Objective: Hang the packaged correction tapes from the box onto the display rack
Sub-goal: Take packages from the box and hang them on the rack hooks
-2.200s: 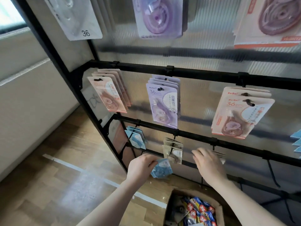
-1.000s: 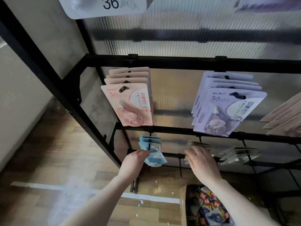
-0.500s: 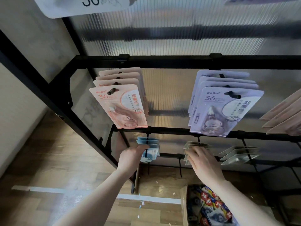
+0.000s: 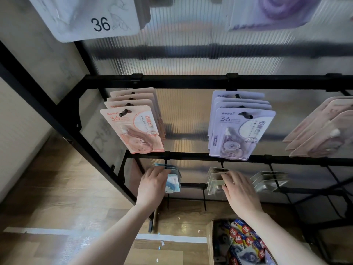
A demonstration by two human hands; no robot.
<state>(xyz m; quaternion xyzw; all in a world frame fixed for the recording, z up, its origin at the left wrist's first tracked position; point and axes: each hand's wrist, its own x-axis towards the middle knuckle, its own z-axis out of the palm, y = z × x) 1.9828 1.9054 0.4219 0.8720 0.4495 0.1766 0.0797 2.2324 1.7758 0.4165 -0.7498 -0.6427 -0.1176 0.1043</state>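
From the head camera, looking down at the low part of a black display rack point(image 4: 191, 81) with a ribbed clear back panel. The left hand point(image 4: 152, 185) reaches to the bottom row and holds a blue packet point(image 4: 172, 183) at the front of a small hanging bunch of blue packets point(image 4: 168, 167) — fingers curled over its top edge, thumb side hidden. The right hand point(image 4: 238, 190) lies on the neighbouring bunch of grey-green packets point(image 4: 214, 178); its fingers bend over the front packet's upper edge, but whether they pinch it or only rest there I cannot tell. Just to the right hangs another grey bunch point(image 4: 269, 179), untouched.

One row up, pink packets point(image 4: 137, 129) hang on a peg at the left, lilac packets point(image 4: 242, 131) in the middle, and more pinkish ones point(image 4: 324, 131) at the right edge. A white card marked 36 point(image 4: 91, 18) and a purple packet point(image 4: 277, 12) hang blurred at the top.

Below the right forearm stands an open cardboard box point(image 4: 211, 243) on the wooden floor point(image 4: 57, 188) — full of colourful correction tape packets point(image 4: 244, 241) with red 36 stickers.
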